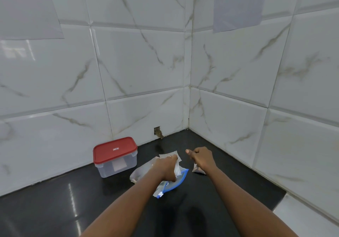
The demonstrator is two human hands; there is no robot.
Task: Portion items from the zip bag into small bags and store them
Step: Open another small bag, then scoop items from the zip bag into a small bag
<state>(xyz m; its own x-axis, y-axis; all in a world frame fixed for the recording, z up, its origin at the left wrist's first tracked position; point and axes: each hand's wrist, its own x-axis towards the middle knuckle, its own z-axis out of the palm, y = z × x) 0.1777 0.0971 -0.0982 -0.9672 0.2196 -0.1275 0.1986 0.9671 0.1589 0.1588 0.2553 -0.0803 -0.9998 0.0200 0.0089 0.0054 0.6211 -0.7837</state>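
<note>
A clear zip bag (172, 183) with a blue zip strip lies on the black counter, with brownish contents showing at its left end. My left hand (166, 169) is over it and grips a small clear bag (177, 169). More small bags (168, 155) lie flat just behind that hand. My right hand (200, 158) hovers to the right with its fingers curled and thumb out; whether it holds anything is hidden. A small filled bag (198, 169) lies on the counter under its wrist.
A clear plastic box with a red lid (115, 149) stands shut at the left, against the tiled wall. Marble-look tiled walls meet in a corner behind the hands. The black counter (55, 209) extends toward me; a white ledge (300, 213) borders it at the right.
</note>
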